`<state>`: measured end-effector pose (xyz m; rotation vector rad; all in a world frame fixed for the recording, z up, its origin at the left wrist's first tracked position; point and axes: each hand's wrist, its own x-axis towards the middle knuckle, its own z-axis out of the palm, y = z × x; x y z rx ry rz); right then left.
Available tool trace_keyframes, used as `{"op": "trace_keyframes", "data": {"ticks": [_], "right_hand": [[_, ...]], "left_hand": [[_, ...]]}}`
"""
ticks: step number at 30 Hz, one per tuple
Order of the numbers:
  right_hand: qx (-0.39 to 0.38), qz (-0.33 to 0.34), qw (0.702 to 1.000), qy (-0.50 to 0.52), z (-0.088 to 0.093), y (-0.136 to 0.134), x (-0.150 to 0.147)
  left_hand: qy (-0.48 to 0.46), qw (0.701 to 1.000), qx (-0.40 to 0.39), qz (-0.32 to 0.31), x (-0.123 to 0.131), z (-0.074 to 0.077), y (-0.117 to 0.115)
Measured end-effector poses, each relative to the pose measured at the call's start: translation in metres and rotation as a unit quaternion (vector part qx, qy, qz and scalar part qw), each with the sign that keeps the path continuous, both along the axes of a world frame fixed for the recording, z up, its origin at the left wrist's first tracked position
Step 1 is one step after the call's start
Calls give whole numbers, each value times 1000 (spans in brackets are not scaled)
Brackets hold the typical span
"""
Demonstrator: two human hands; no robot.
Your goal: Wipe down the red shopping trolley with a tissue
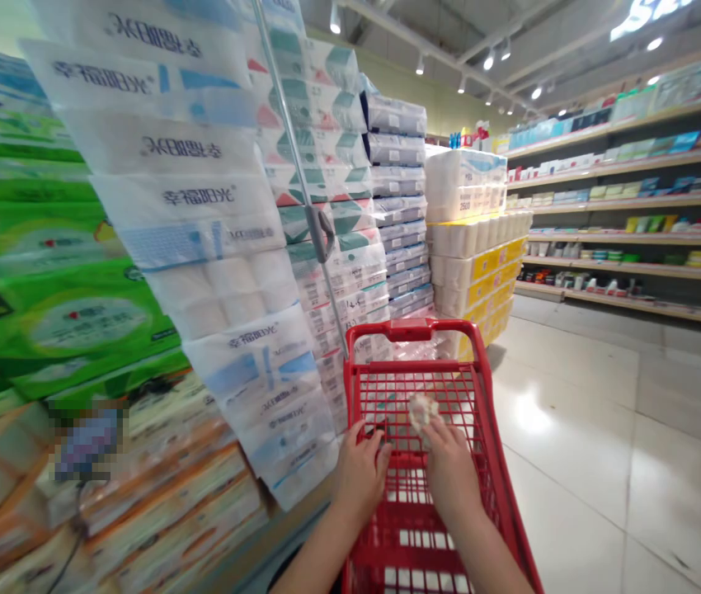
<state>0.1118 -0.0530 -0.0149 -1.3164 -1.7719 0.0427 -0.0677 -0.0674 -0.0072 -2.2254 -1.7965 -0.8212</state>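
A red shopping cart [487, 396] with a wire-grid basket stands in front of me. My right hand [449, 462] is over the basket, its fingers closed on a crumpled whitish cloth or tissue [423, 410]. To its left, my left hand [359, 466] is at the cart's left side, fingers curled, with a small dark item [380, 430] at the fingertips that is too small to make out. The two hands are apart.
Tall stacks of white tissue packs [199, 195] and green packs [78, 322] rise on the left, with a metal pole [292, 140] before them. Yellow-and-white packs [480, 272] stand ahead. Stocked shelves [635, 202] line the right, beyond the tiled floor [591, 445].
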Motion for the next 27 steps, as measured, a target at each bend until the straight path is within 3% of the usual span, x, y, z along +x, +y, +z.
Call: {"op": "trace_keyframes", "data": {"ticks": [2, 4, 9, 14, 15, 18, 20, 25, 27], "right_hand": [[-3, 78, 997, -21, -2, 1, -9], [-8, 110, 993, -33, -4, 3, -12], [-35, 14, 999, -35, -4, 10, -6], [-43, 152, 985, -67, -7, 9, -10], [-41, 147, 986, -63, -8, 10, -7], [-28, 14, 999, -41, -10, 17, 5], [-22, -27, 998, -47, -10, 18, 8], [-12, 111, 992, -63, -14, 10, -3], [-5, 85, 995, -41, -16, 7, -5]], "left_hand": [[3, 1000, -8, 3, -2, 2, 2], [6, 1000, -18, 7, -4, 3, 3], [3, 999, -49, 22, -2, 6, 1], [-3, 998, -60, 37, -4, 7, -7], [-4, 998, -58, 35, -6, 7, -9], [-12, 998, -55, 30, -12, 6, -15], [-19, 998, -57, 33, -15, 6, -18], [-31, 996, -73, 40, -16, 8, -24], [-38, 995, -82, 40, -16, 10, -28]]}}
